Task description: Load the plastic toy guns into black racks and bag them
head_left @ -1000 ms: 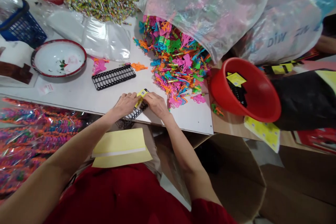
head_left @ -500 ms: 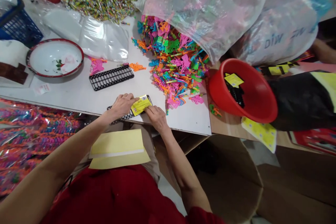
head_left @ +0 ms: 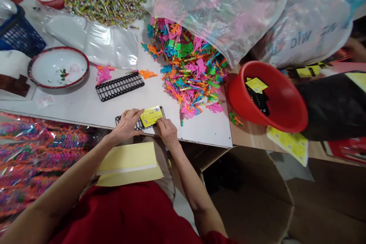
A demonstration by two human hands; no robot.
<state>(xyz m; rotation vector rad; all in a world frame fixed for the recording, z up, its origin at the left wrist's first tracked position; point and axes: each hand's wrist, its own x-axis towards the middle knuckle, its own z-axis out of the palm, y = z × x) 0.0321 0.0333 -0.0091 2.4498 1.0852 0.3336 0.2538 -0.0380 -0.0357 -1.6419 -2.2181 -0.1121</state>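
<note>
Blk rack (head_left: 138, 124) turned, ylw label (head_left: 152, 116) flat

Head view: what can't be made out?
All in the head view:
Black plastic lattice rack under the left hand: partly covered by that hand and the yellow rectangular label.
The label's print: too small to read.
Right hand: its own back hides whether it pinches or presses.
Black items in the round red plastic basin: partly covered by a yellow square card.
Blue plastic basket: cut off by the left edge.

Fingers (head_left: 164, 124) at yellow card (head_left: 151, 116), black rack (head_left: 139, 124) beneath
</note>
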